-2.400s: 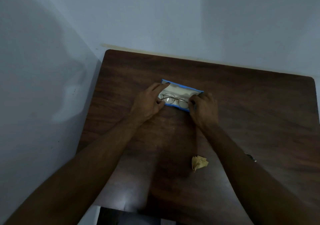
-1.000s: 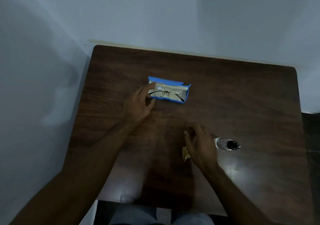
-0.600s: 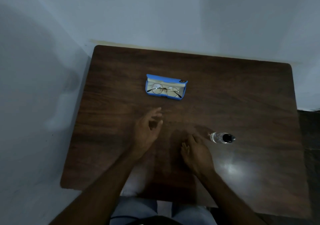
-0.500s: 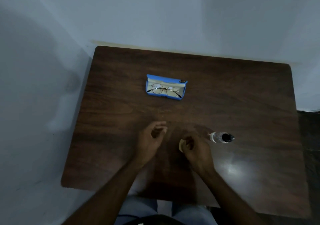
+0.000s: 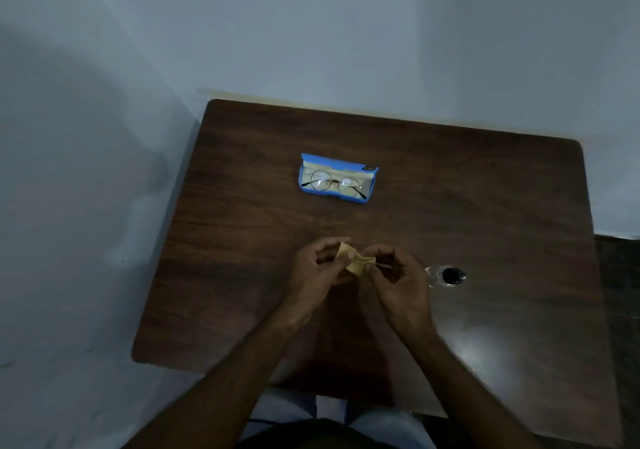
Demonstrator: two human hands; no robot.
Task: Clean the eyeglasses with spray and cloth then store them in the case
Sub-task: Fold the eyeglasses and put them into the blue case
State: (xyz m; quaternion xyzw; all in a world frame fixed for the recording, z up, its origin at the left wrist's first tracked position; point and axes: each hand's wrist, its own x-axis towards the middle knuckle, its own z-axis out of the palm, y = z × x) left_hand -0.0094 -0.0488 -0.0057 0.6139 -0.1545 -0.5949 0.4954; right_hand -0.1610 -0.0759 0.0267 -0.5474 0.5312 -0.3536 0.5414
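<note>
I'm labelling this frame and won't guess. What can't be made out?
Head view, dim:
cloth: partly hidden under the pinching fingers of the left hand and right hand.
spray bottle: label and fill level too small and dim.
eyeglasses in the open case: lens cleanliness too small to judge.
Emblem on the case lid: too small to read.

A dark brown table [image 5: 242,275] with streaky wood grain fills the middle of the frame. In the upper middle, a bright blue case [image 5: 334,162] with cream lining holds eyeglasses [image 5: 335,182] with thin golden rims. Just below centre is a pale yellow cloth [image 5: 356,263]. To its right is a clear spray bottle [image 5: 446,276] with a black cap. Plain grey-blue walls [image 5: 346,33] span the top and left.
</note>
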